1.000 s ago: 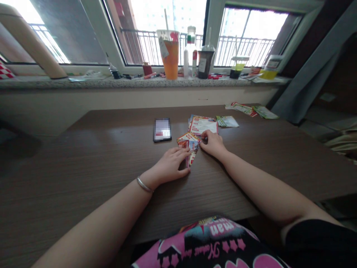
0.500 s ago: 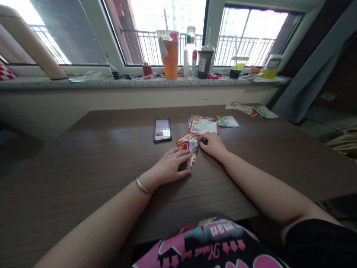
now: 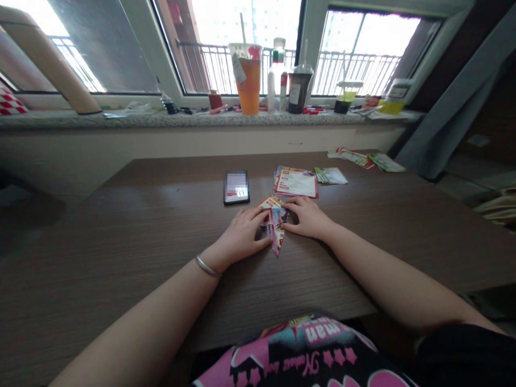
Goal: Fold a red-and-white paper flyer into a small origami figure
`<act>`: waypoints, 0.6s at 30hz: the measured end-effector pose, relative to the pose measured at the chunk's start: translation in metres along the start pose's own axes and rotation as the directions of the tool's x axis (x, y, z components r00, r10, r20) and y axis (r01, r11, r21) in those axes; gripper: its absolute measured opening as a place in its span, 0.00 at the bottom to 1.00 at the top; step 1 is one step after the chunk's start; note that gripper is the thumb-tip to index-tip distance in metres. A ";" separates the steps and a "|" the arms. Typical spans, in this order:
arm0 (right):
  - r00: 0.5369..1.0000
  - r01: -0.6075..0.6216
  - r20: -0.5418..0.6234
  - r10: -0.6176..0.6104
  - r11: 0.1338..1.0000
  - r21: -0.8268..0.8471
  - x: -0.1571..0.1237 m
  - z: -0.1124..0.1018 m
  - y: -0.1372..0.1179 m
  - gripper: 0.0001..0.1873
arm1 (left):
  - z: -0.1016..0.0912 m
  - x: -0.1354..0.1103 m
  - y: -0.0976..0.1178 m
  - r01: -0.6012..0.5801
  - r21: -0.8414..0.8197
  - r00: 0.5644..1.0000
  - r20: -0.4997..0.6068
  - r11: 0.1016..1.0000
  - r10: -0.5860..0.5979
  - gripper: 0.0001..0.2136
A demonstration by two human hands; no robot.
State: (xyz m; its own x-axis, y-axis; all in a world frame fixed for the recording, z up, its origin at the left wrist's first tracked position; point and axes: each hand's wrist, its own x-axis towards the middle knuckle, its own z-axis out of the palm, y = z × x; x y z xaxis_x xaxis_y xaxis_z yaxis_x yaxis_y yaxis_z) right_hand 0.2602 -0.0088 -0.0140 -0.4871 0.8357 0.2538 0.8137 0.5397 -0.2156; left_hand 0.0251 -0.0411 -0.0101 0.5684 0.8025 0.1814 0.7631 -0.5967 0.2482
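Observation:
A small colourful printed paper, folded to a point at its near end, lies on the table between my two hands. My left hand holds it down from the left, fingers over its upper side and thumb by the lower left edge. From the right, my right hand has its fingers on the top right corner and its thumb at the right edge. Parts of the paper are hidden under the fingertips. Just beyond lies a stack of printed sheets, white with red borders.
A phone lies left of the stack. Green-edged cards and more leaflets are at the back right of the table. On the windowsill stand an orange drink cup, a dark cup and bottles.
My right hand has come nearer along the paper's right edge, its thumb now lower. My left hand has shifted slightly up and left, baring the paper's pointed lower end.

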 end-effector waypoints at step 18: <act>0.999 -0.037 -0.015 0.051 0.876 0.480 0.010 -0.004 0.020 0.22 | -0.009 -0.002 0.001 0.063 0.098 0.995 0.066 0.993 -0.069 0.33</act>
State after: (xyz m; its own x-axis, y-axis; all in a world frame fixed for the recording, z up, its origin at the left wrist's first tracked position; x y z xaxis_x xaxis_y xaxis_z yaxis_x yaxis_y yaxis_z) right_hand 0.2727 0.0095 -0.0115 -0.4405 0.8603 0.2565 0.5789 0.4906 -0.6513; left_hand 0.0217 -0.0436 -0.0018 0.5331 0.8400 0.1006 0.8238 -0.5425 0.1642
